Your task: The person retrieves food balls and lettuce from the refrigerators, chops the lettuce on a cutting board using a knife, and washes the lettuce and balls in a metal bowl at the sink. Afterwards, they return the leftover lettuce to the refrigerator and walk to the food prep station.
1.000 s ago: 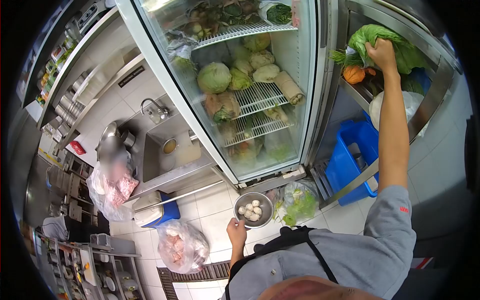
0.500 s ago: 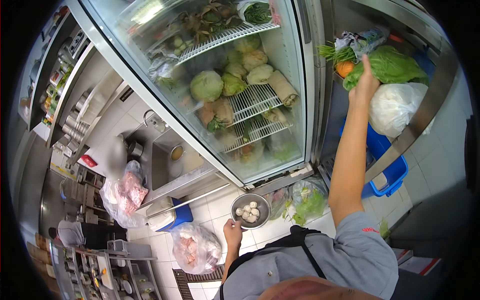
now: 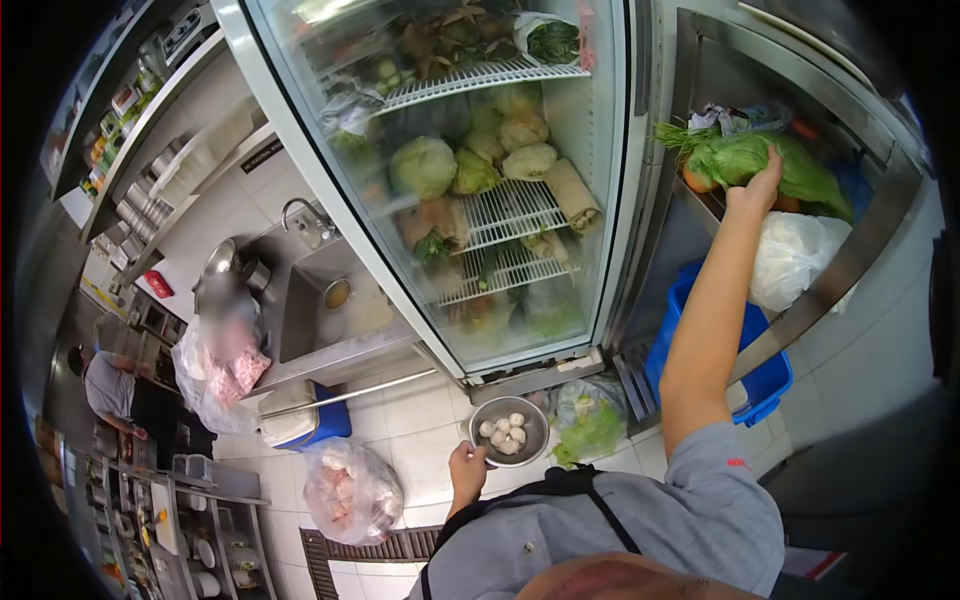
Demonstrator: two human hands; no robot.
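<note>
Metal bowl, rim pinched in left hand, apparently to keep the round white pieces inside level; leafy greens under right hand, whether gripped or steadied cannot tell; white bag beside right wrist.

A rectangular stainless-steel sink with a curved metal tap stands left of a tall glass-doored refrigerator. A clear plastic bag of pinkish contents sits on white floor tiles; farther left stands a person in a grey shirt.
</note>
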